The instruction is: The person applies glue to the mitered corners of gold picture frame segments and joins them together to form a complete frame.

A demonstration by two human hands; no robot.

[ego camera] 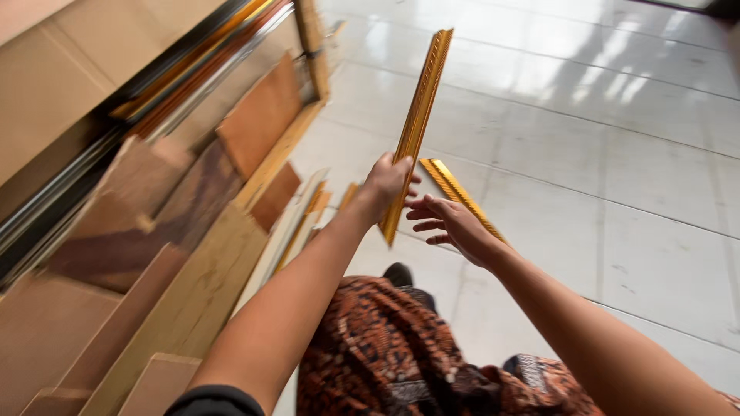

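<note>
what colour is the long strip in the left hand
Gold, ridged strip, gripped by the left hand; head view.

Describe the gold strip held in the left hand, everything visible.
The gold strip is a long, narrow, shiny moulding, metallic-looking, with ribbed or beaded edges. It points steeply up and away, over the pale tiled floor. The left hand grips it near its lower end; the open right hand is beside it, not clearly touching.

Shiny gold metal trim strip (pixel 417 123) with a ribbed face; glossy pale floor tiles (pixel 617 154) at right; matt wooden boards (pixel 193 254) at left.
</note>
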